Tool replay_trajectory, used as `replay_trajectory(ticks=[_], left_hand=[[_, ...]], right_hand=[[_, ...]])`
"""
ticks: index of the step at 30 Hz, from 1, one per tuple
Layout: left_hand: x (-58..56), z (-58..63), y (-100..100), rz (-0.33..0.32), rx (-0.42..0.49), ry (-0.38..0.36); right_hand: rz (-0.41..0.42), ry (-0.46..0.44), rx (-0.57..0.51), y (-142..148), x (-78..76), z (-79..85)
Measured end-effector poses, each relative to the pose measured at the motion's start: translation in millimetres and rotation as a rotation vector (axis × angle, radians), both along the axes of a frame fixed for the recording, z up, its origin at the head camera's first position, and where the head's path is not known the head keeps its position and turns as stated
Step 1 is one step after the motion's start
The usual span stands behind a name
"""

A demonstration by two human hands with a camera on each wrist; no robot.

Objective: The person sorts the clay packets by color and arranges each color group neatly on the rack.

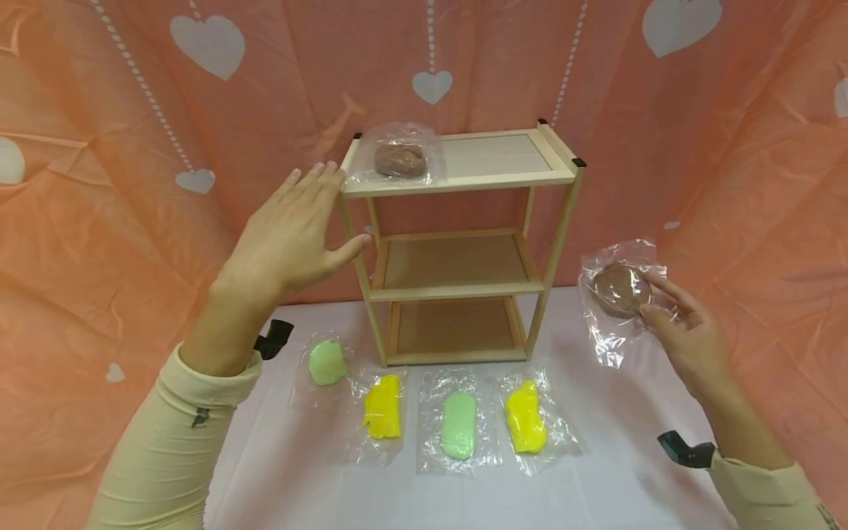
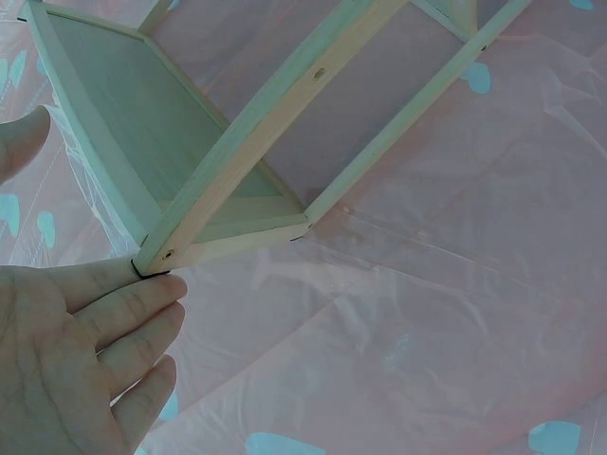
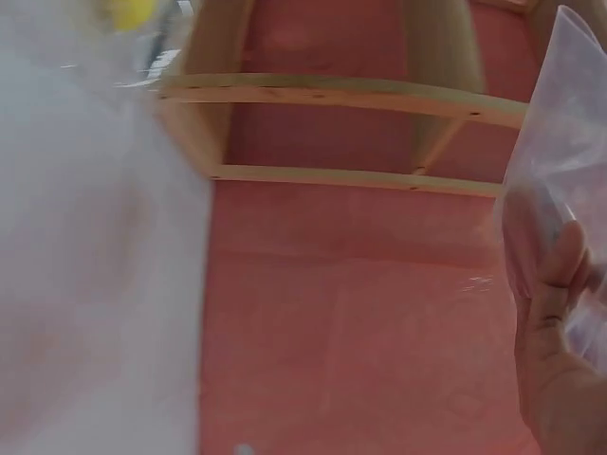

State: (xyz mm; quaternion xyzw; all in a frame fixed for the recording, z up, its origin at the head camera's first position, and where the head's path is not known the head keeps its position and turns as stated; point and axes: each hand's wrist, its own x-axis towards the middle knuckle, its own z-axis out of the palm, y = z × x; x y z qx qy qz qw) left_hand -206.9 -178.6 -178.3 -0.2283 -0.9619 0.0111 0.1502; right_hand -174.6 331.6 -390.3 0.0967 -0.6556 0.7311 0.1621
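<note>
My left hand (image 1: 288, 228) is raised at the upper left corner of the wooden shelf (image 1: 457, 291), fingers straight, fingertips right at the corner of the top board. In the left wrist view its palm (image 2: 57, 351) faces the camera with nothing in it. On that top board, at the left end, lies a brown lump of clay in a clear bag (image 1: 400, 158). Off to the right of the shelf, my right hand (image 1: 692, 342) pinches a second bagged brown clay disc (image 1: 621, 289) between thumb and fingers, held up above the table. The bag's loose plastic (image 3: 569, 123) rises above the fingers in the right wrist view.
In front of the shelf on the white table (image 1: 490, 500) lie bagged clay pieces: a round green one (image 1: 327, 362), a yellow one (image 1: 383, 407), a long green one (image 1: 458, 425) and another yellow one (image 1: 526, 417). Behind hangs a pink curtain (image 1: 278, 88) with white hearts.
</note>
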Motion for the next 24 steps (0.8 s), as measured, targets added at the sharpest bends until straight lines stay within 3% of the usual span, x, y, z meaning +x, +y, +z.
replay_trajectory(ticks=[3,13,20,24], left_hand=[[0.0,0.4,0,0.002,-0.006,-0.001],[0.1,0.4,0,-0.004,-0.005,0.009],[-0.1,1.0,0,0.001,-0.006,0.005],[0.2,1.8,0,0.007,-0.013,-0.008]], right_hand=[[-0.037,0.009,0.003,-2,3.6,16.7],[0.023,0.156,-0.179,-15,10.9,71.7],[-0.055,0.183,-0.175,-22,9.5,99.2],[-0.066,0.252,-0.205,-29,5.3,111.6]])
